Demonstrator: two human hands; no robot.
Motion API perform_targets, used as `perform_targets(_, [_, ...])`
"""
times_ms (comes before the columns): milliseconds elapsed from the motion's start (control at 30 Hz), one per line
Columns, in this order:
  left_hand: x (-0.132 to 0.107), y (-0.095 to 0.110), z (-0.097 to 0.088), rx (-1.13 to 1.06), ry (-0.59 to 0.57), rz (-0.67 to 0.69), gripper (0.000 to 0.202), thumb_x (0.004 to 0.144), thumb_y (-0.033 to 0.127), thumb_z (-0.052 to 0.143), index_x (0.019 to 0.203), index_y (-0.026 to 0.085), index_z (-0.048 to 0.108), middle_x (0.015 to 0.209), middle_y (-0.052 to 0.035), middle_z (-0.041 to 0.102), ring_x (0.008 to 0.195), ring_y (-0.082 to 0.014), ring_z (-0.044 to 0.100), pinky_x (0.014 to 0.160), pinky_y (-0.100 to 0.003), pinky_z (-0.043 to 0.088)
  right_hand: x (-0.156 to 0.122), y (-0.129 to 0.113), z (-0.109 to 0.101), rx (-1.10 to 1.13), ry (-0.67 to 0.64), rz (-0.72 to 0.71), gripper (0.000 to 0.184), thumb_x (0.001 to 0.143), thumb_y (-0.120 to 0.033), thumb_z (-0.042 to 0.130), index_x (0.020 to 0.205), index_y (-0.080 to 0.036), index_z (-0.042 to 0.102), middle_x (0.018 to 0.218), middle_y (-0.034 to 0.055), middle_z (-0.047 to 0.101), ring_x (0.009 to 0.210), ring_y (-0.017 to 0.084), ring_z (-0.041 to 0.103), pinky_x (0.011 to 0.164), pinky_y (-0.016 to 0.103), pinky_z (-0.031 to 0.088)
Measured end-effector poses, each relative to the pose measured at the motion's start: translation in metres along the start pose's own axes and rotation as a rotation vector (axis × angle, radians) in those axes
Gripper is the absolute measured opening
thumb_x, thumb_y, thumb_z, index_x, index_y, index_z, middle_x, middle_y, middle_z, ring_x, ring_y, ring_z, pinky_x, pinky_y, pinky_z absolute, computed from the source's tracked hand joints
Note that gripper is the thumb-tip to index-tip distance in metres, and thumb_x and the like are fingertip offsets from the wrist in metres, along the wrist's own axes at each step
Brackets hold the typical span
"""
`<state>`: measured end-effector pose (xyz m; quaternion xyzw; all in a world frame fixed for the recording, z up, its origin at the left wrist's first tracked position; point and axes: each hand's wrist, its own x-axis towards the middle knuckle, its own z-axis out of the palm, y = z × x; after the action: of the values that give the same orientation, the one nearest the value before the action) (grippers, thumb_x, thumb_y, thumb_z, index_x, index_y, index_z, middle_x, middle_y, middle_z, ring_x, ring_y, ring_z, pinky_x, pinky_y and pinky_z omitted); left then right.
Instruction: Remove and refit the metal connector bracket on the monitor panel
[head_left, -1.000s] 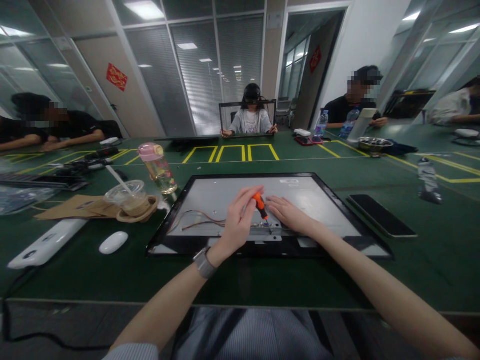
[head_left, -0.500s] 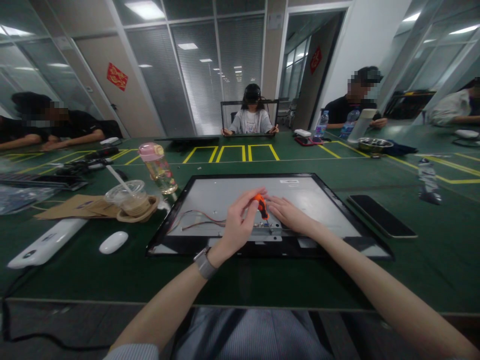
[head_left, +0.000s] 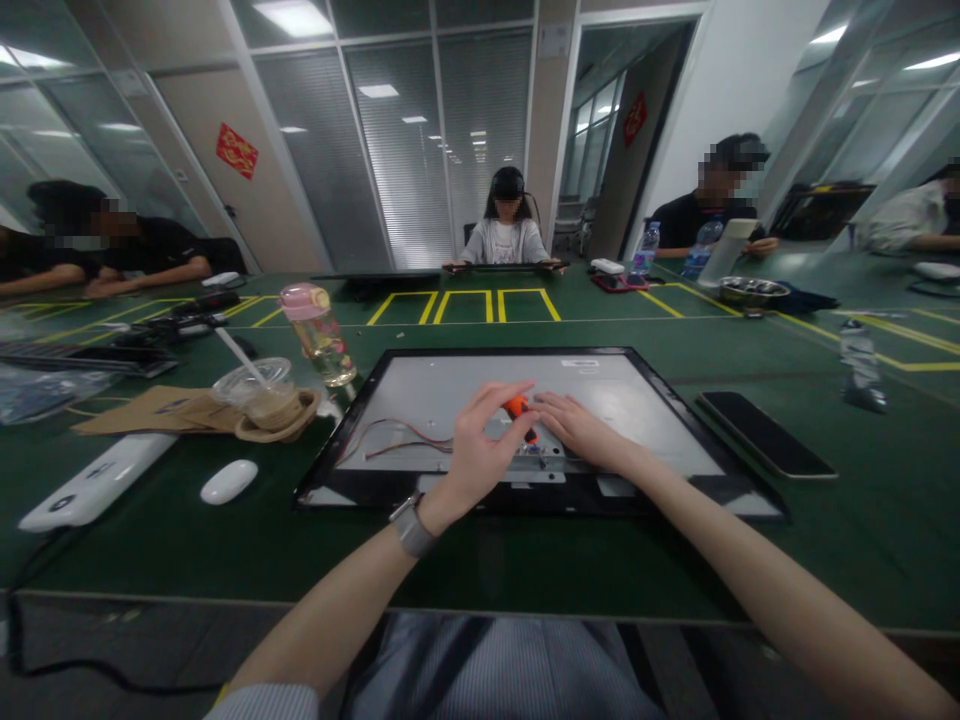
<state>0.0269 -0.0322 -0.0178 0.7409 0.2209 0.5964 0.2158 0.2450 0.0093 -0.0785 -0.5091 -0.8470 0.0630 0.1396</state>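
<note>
A flat display panel (head_left: 622, 400) with a grey metal back and black frame lies in front of me. My left hand (head_left: 484, 435) is closed around an orange and black screwdriver (head_left: 516, 405), fingers on one side and thumb on the other. The screwdriver points down at a small metal bracket (head_left: 553, 464) near the panel's front edge; its tip is hard to make out. My right hand (head_left: 577, 428) lies flat on the panel just right of the screwdriver, fingers stretched out. Thin wires (head_left: 401, 440) run across the panel left of my left hand.
To the left are a white earbud-like case (head_left: 229, 482), a white device with a cable (head_left: 97, 485), a plastic cup (head_left: 259, 390) and a pink-lidded bottle (head_left: 319, 335). A phone (head_left: 765, 433) lies right of the panel. Several people sit around the green table (head_left: 480, 575).
My left thumb and fingers have shifted on the screwdriver handle, the thumb now stretched further across it. The person opposite has tipped an upright panel down flat.
</note>
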Motion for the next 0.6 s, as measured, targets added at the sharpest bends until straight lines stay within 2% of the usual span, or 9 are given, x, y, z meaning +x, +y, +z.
perform_targets(100, [0.0008, 0.0011, -0.0017, 0.036, -0.011, 0.022, 0.023, 0.090, 0.030, 0.068, 0.112, 0.023, 0.071, 0.097, -0.0040, 0.061, 0.087, -0.0156, 0.061, 0.083, -0.030, 0.052, -0.0004, 0.0007, -0.0003, -0.004, 0.002, -0.009, 0.056, 0.104, -0.042, 0.019, 0.141, -0.019, 0.055, 0.150, 0.0145, 0.050, 0.142, 0.030, 0.042, 0.116, 0.058, 0.030])
perform_targets(267, [0.0015, 0.0037, -0.0044, -0.031, -0.108, -0.007, 0.037, 0.102, 0.023, 0.040, 0.134, 0.023, 0.058, 0.116, -0.0092, 0.058, 0.105, -0.0182, 0.060, 0.093, -0.033, 0.051, 0.0002, -0.0019, 0.0000, -0.015, 0.009, 0.018, 0.054, 0.104, -0.039, 0.021, 0.141, -0.020, 0.055, 0.151, 0.0134, 0.050, 0.143, 0.029, 0.041, 0.116, 0.057, 0.030])
perform_targets(333, [0.0024, 0.0030, -0.0037, -0.043, -0.093, -0.006, 0.036, 0.101, 0.021, 0.044, 0.135, 0.022, 0.057, 0.112, -0.0081, 0.062, 0.103, -0.0178, 0.062, 0.091, -0.032, 0.051, 0.0003, -0.0032, -0.0007, -0.019, 0.003, 0.018, 0.053, 0.104, -0.038, 0.021, 0.142, -0.020, 0.054, 0.152, 0.0132, 0.048, 0.143, 0.028, 0.041, 0.116, 0.056, 0.030])
perform_targets(500, [0.0034, -0.0007, -0.0036, 0.023, -0.005, 0.015, 0.023, 0.092, 0.026, 0.066, 0.114, 0.023, 0.070, 0.096, -0.0035, 0.064, 0.086, -0.0145, 0.061, 0.080, -0.028, 0.052, 0.0008, -0.0026, -0.0012, -0.025, -0.007, 0.013, 0.054, 0.104, -0.037, 0.021, 0.140, -0.016, 0.056, 0.150, 0.0156, 0.050, 0.142, 0.030, 0.042, 0.116, 0.056, 0.030])
perform_targets(600, [0.0016, -0.0021, -0.0054, -0.007, -0.064, -0.005, 0.029, 0.097, 0.026, 0.055, 0.125, 0.024, 0.065, 0.113, -0.0078, 0.064, 0.102, -0.0183, 0.062, 0.091, -0.033, 0.052, 0.0011, -0.0012, 0.0010, -0.027, 0.009, 0.011, 0.053, 0.104, -0.037, 0.021, 0.139, -0.017, 0.056, 0.150, 0.0155, 0.051, 0.142, 0.030, 0.042, 0.115, 0.057, 0.032])
